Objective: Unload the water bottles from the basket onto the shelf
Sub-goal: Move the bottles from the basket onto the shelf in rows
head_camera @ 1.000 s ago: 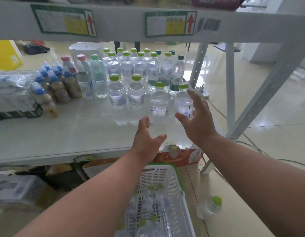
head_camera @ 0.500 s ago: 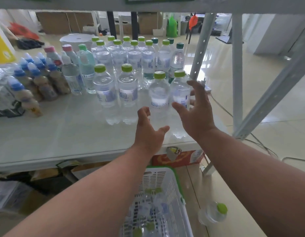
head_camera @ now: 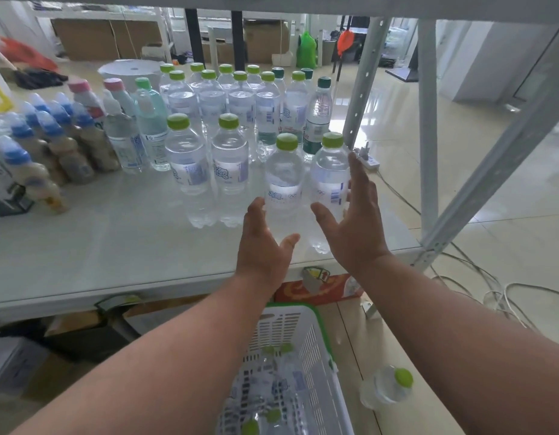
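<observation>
Two clear water bottles with green caps stand side by side near the shelf's [head_camera: 115, 246] front right: one [head_camera: 284, 180] on the left, one [head_camera: 330, 177] on the right. My left hand [head_camera: 265, 246] is spread just in front of the left bottle, fingers relaxed, holding nothing. My right hand [head_camera: 355, 221] is open beside the right bottle, its fingers along the bottle's right side. Two more such bottles [head_camera: 206, 164] stand to the left, and several fill the rows behind. The white basket [head_camera: 306, 350] with a green rim sits on the floor below, with several bottles inside.
Brown drinks with blue caps [head_camera: 40, 171] and pink-capped bottles [head_camera: 115, 120] line the shelf's left. A grey shelf post [head_camera: 361, 89] rises right of the bottles. One bottle [head_camera: 386, 387] lies on the floor by the basket. Cables [head_camera: 491, 293] trail on the tiles.
Both hands have let go of the two front bottles and drawn back a little toward me with spread fingers. The bottles now stand on the shelf on their own.
</observation>
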